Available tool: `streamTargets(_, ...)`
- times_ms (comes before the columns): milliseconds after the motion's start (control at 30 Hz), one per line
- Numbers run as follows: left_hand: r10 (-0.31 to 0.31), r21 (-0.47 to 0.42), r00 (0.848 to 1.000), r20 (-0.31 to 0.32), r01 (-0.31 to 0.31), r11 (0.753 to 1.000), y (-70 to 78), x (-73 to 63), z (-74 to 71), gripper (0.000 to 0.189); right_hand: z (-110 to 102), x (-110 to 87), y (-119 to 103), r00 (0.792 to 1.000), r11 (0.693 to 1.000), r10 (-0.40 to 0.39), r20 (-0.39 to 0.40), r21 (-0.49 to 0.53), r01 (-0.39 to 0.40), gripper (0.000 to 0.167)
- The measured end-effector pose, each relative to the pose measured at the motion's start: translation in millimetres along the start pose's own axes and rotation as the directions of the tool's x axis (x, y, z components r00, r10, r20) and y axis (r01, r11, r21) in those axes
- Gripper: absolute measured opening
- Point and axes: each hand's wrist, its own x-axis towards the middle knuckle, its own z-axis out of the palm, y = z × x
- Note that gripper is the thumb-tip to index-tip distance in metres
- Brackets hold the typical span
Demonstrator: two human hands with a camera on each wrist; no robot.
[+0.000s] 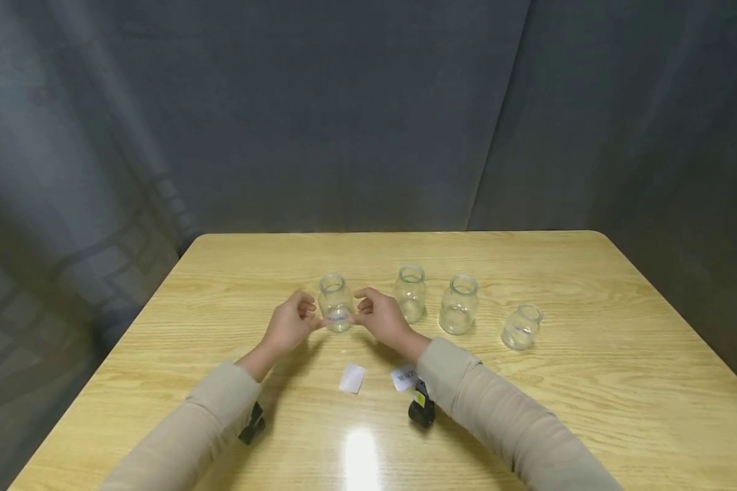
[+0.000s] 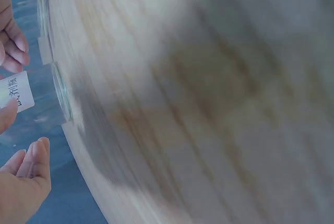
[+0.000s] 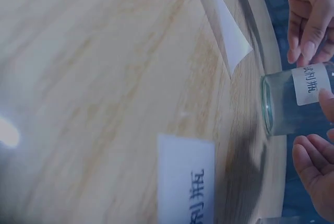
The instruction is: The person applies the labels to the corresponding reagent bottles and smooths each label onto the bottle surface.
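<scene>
A clear glass jar (image 1: 336,300) stands upright between both hands. Across its lower front is a white label (image 3: 311,84) with dark writing. My left hand (image 1: 291,320) is at the jar's left side, its thumb reaching to that end of the label. From the right, my right hand (image 1: 381,317) brings its thumb to the label's other end. In the left wrist view, the left fingers (image 2: 36,161) stand off the glass, loosely bent. The right fingers (image 3: 308,156) also stay beside the jar in the right wrist view, with only the thumb over the label.
Two similar jars, a middle one (image 1: 411,296) and another (image 1: 458,307), stand to the right. A smaller jar (image 1: 521,329) is farther right. Nearer lie a blank white paper (image 1: 352,378) and a printed label (image 1: 404,377). Dark cloth (image 1: 344,123) hangs behind the wooden table (image 1: 589,409).
</scene>
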Motion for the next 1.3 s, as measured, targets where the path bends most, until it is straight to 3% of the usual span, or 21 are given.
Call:
streamTargets(267,-0.020,-0.025,0.999,0.037,0.021,0.999,3.8,-10.7,-0.3,0.038,-12,-8.8,1,0.999,1.000,0.021,0.027,0.008,-0.022,0.038)
streamTargets(467,0.013,-0.048,0.997,0.079,-0.009,0.999,14.1,-18.1,4.7,0.034,-23,-17.2,2,0.999,1.000,0.004,0.032,0.006,-0.004,0.035)
streamTargets(667,0.047,-0.083,0.990,0.130,-0.036,0.996,20.7,-21.1,13.7,0.031,-31,-26.2,6,0.999,0.999,0.036,0.036,-0.028,-0.035,0.034)
streamTargets(1033,0.116,-0.133,0.962,0.247,-0.085,0.987,30.4,-27.4,33.5,0.032,-43,-44.3,17,0.991,0.997,0.068,0.112,-0.048,-0.063,0.031)
streamTargets(1300,0.109,-0.176,0.943,0.315,-0.055,0.983,36.8,-28.0,47.2,0.032,-53,-56.9,25,0.979,0.995,0.066,0.194,-0.089,-0.049,0.029)
